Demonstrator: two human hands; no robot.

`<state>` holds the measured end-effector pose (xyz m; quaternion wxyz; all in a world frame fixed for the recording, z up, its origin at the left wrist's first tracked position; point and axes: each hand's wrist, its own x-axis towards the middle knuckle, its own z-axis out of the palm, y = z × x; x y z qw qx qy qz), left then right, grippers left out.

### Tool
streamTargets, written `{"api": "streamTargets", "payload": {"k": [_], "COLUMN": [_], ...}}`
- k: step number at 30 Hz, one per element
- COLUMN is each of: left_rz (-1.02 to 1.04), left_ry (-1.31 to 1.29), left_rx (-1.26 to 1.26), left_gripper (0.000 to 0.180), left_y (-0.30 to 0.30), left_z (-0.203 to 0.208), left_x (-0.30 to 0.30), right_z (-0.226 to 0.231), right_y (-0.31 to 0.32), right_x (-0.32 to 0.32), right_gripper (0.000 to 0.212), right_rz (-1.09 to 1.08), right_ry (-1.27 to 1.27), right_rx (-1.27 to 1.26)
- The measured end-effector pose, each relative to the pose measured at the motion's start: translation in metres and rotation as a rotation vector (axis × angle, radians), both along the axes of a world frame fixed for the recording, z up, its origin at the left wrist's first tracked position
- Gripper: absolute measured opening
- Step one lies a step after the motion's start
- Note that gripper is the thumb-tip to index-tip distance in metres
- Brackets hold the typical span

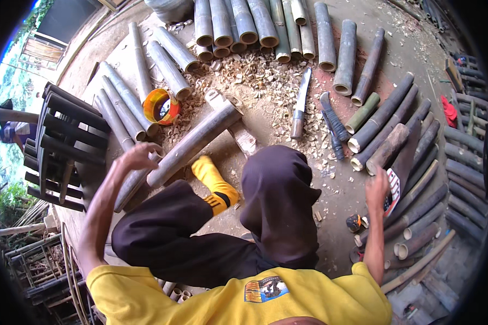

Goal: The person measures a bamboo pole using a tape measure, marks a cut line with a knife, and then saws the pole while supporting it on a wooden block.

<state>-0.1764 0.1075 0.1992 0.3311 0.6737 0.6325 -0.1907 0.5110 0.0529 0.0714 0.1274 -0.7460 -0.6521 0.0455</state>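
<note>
Above the near end of a long bamboo tube [195, 143], my left hand [138, 157] is open, its fingers curved and nothing visible in them. That tube lies slantwise across a pale wooden block [243, 138]. On the right, my right hand [377, 189] is closed at the handle end of what looks like a handsaw [409, 154], with a dark tapering blade and a white, black and red patch near the grip. A rough brown piece of wood [389, 147] lies just beyond the knuckles. My fingers partly hide the grip.
Cut bamboo tubes [219, 24] fan around me at the back, left and right. Wood chips [255, 81] cover the ground ahead, with a machete [300, 105], a dark-wrapped tool [335, 124] and a yellow-orange tape roll [161, 106]. My yellow-socked foot [214, 179] rests beside the tube.
</note>
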Motion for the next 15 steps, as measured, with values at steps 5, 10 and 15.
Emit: {"api": "streamTargets", "payload": {"k": [5, 10, 15], "left_rz": [0.321, 0.809, 1.113], "left_ry": [-0.324, -0.77, -0.901], "left_rx": [-0.099, 0.033, 0.162], "left_gripper": [0.063, 0.052, 0.052], "left_y": [-0.046, -0.082, -0.104], "left_z": [-0.119, -0.192, -0.246], "left_x": [0.028, 0.064, 0.079], "right_z": [-0.011, -0.097, -0.152], "right_y": [0.105, 0.216, 0.265], "right_x": [-0.199, -0.325, -0.36], "right_gripper": [0.042, 0.046, 0.04], "right_rz": [0.484, 0.804, 1.111], "right_ry": [0.581, 0.559, 0.258], "right_rx": [-0.206, -0.239, -0.088]}}
